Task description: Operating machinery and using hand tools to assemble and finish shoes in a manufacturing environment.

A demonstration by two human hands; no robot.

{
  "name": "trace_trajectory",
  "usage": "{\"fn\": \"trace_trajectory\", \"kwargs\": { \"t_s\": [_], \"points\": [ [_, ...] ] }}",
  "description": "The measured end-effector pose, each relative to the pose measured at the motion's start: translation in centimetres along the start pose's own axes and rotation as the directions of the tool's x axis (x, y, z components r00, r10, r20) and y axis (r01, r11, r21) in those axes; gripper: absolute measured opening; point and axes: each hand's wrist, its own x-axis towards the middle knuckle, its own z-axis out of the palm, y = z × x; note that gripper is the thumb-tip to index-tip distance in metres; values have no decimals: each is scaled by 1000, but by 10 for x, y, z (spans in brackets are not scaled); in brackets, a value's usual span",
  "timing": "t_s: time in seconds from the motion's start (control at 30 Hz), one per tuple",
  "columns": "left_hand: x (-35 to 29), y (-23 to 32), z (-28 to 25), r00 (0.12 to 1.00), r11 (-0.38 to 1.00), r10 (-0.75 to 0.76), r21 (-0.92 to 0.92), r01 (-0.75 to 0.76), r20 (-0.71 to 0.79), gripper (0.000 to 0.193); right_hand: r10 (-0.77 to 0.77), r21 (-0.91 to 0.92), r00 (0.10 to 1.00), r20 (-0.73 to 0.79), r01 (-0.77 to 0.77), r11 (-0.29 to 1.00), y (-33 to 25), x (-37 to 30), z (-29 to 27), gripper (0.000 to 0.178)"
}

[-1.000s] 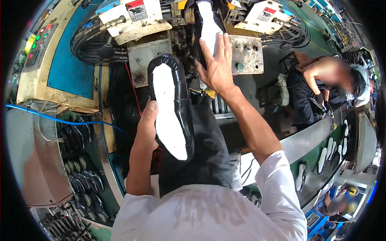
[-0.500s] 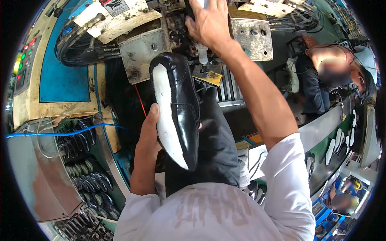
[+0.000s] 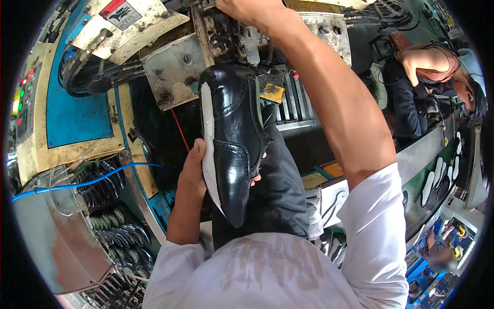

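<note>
A black leather shoe upper (image 3: pixel 231 159) with a white underside is gripped in my left hand (image 3: pixel 194 167). The thumb presses its white side, and fingertips show at the far edge. Its toe points down toward my lap and its heel end up toward the machine. My right hand (image 3: pixel 249 9) reaches over the machine at the top of the view. The picture's edge cuts off its fingers, so what they hold or touch is hidden. Below that hand are the machine's greasy metal parts (image 3: pixel 252 49).
Pale machine plates (image 3: pixel 177 69) flank the middle. At left stand a control panel (image 3: pixel 25 105), a blue hose (image 3: pixel 103 177) and racked dark shoes (image 3: pixel 121 234). A yellow block (image 3: pixel 272 92) lies near metal bars. A co-worker (image 3: pixel 427 77) sits at right, beside white soles (image 3: pixel 440 175).
The shoe has rolled in my left hand, so more black leather and less white underside shows. My right hand has moved up and left, partly out of the picture.
</note>
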Motion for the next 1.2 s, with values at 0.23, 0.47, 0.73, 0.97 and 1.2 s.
{"fn": "trace_trajectory", "kwargs": {
  "t_s": [0.23,0.47,0.73,0.97,1.2],
  "points": [
    [-18,-3,-5,999,978,3,209,4,-33,107,81,446,929,362,-249,860,-90,-112,-78,75],
    [-36,-38,12,951,839,-204,460,291,-231,96,378,737,862,338,-492,463,-140,-262,-86,48],
    [-37,-85,43,935,670,-155,662,336,-318,88,532,907,774,343,-421,28,-142,-351,-84,54],
    [-47,-102,66,933,646,-243,673,359,-264,97,584,929,723,368,-312,-199,-170,-407,-95,60],
    [-31,-137,83,964,422,-165,869,259,-207,98,818,990,569,90,-144,-9,-176,-429,-70,50]
  ]
}}
